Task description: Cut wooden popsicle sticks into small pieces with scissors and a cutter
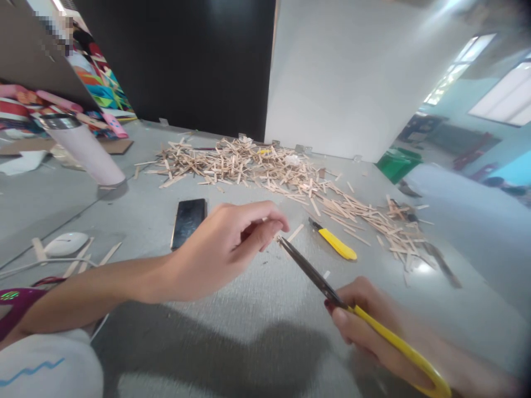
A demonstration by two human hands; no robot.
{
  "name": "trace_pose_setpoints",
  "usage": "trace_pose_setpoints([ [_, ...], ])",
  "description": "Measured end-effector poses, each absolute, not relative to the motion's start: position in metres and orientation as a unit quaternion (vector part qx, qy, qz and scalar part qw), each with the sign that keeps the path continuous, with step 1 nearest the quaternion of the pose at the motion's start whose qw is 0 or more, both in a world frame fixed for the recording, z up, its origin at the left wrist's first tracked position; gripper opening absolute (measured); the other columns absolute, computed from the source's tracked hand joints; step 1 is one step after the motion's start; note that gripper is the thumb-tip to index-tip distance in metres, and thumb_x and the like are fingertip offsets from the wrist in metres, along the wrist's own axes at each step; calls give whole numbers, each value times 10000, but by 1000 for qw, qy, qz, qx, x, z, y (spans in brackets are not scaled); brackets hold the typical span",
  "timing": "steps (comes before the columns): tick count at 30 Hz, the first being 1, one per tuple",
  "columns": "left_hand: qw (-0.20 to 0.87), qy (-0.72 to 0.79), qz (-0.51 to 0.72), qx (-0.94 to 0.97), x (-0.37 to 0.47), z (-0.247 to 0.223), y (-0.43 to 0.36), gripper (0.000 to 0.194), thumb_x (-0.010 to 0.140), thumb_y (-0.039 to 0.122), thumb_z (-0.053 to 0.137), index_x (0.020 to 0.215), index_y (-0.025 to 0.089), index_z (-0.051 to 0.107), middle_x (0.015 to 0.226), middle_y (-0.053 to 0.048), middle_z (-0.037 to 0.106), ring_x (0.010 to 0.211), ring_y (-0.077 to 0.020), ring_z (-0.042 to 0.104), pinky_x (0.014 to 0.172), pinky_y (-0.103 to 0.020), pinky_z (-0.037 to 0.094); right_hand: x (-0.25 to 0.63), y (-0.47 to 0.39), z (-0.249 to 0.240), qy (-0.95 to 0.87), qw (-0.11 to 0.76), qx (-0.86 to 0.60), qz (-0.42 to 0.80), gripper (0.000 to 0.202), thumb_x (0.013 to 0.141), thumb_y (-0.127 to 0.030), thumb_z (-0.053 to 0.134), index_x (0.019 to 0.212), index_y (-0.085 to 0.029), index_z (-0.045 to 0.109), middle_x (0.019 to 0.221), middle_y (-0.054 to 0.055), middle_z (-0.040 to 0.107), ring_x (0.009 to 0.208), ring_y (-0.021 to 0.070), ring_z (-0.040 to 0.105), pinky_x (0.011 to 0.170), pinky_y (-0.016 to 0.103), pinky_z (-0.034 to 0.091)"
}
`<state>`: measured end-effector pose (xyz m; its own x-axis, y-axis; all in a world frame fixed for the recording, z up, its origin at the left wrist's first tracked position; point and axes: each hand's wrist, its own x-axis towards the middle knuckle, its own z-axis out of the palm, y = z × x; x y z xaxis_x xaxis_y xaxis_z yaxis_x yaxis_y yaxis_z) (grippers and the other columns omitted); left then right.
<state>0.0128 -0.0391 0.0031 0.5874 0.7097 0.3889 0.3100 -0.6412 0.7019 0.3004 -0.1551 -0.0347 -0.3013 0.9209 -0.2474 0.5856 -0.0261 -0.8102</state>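
My right hand [365, 320] is wrapped round yellow-handled scissors [309, 268], with the blades pointing up and left. At the blade tips, my left hand [244, 232] is closed in a pinch of thumb and fingers. What lies between those fingers is mostly hidden; only a small pale bit shows beside the tips. Just behind the scissors, a yellow utility knife [335, 242] lies on the grey table [232, 342]. A loose wooden stick [296, 232] rests close to my left fingertips. Partly covered by my left hand is a dark phone [188, 221].
A heap of flat wooden sticks [232, 163] spreads along the back and right of the table, against black and white panels [332, 77]. At left stand a pale tumbler [85, 149] and a white mouse [66, 243]. A green bin [398, 164] is beyond the right edge.
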Motion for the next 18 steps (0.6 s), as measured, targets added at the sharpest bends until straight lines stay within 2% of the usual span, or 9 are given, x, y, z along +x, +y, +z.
trace_pose_setpoints([
  [11, 338, 296, 322, 834, 15, 5, -37, 252, 1134, 221, 520, 1005, 193, 735, 667, 72, 555, 538, -59, 451, 486, -167, 346, 289, -152, -32, -659, 163, -587, 441, 605, 1033, -796, 507, 827, -233, 591, 630, -35, 537, 526, 120, 447, 465, 245, 355],
  [16, 343, 302, 334, 825, 18, -1, -35, 240, 1129, 216, 526, 1014, 200, 736, 670, 73, 537, 528, -60, 422, 470, -178, 318, 283, -148, -32, -680, 186, -583, 404, 651, 983, -804, 600, 679, -233, 526, 581, -37, 442, 541, 130, 441, 487, 263, 345],
  [18, 344, 300, 339, 823, 18, -3, -34, 236, 1133, 223, 528, 1022, 202, 735, 673, 73, 540, 525, -61, 416, 469, -180, 316, 282, -146, -30, -682, 180, -577, 410, 673, 993, -807, 576, 651, -237, 476, 568, -43, 411, 530, 126, 421, 488, 265, 341],
])
